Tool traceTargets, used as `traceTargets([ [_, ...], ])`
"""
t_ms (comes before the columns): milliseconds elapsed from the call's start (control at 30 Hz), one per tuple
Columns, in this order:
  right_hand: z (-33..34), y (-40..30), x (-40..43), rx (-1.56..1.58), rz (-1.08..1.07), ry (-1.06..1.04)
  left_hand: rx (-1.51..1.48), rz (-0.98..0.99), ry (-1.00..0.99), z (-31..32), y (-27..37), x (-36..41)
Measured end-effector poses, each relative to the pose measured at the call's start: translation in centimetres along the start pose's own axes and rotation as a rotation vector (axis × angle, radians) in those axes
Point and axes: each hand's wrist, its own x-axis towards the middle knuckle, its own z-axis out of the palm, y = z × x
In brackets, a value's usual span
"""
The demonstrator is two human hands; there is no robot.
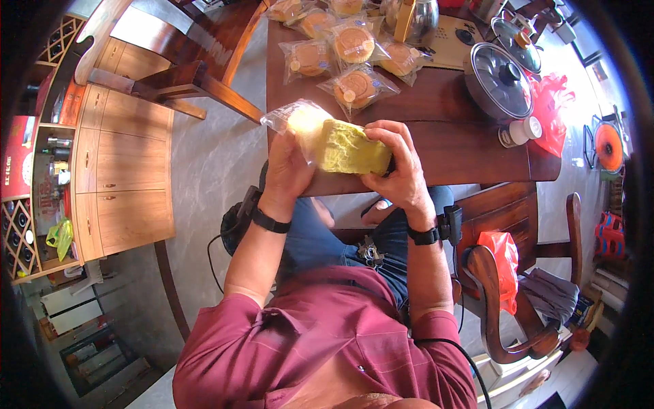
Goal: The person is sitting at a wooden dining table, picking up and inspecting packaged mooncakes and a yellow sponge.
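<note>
My left hand holds a clear plastic wrapper with a pale, round cake inside it. My right hand grips a yellow-green block with a cracked surface, perhaps a sponge or a cake. The block touches or overlaps the wrapped cake; the left thumb is partly hidden behind the wrapper. Both hands are above the near edge of the dark wooden table. Several wrapped round cakes lie beyond them, the nearest wrapped cake just past the block.
A lidded pan, a white-capped jar and a red plastic bag are at the table's right. Farther back is a metal kettle. Wooden chairs stand at the left and right; a red bag hangs on the right chair.
</note>
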Motion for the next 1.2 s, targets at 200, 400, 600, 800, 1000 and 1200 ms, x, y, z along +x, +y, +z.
traceTargets([
  [200, 0.1, 0.1, 0.0, -0.014, 0.013, 0.046, 0.08, 0.124, -0.07, 2.3, 0.5, -0.2],
  [400, -0.2, 1.1, -0.2, 0.088, -0.001, -0.003, 0.119, 0.088, -0.016, 2.1, 0.2, 0.1],
  [600, -0.9, 2.1, -0.7, 0.228, 0.092, -0.068, 0.329, 0.098, 0.007, 2.2, -0.2, 0.3],
  [800, -0.6, 0.4, 0.1, 0.123, 0.085, -0.066, 0.194, 0.175, -0.03, 1.5, -0.5, 0.0],
  [1000, -0.9, 1.0, -0.4, 0.162, 0.09, -0.065, 0.365, 0.106, 0.005, 3.8, -0.2, -0.4],
  [1200, -0.8, 1.9, -0.6, 0.207, 0.086, 0.01, 0.667, 0.148, -0.05, 3.3, -0.5, -0.3],
])
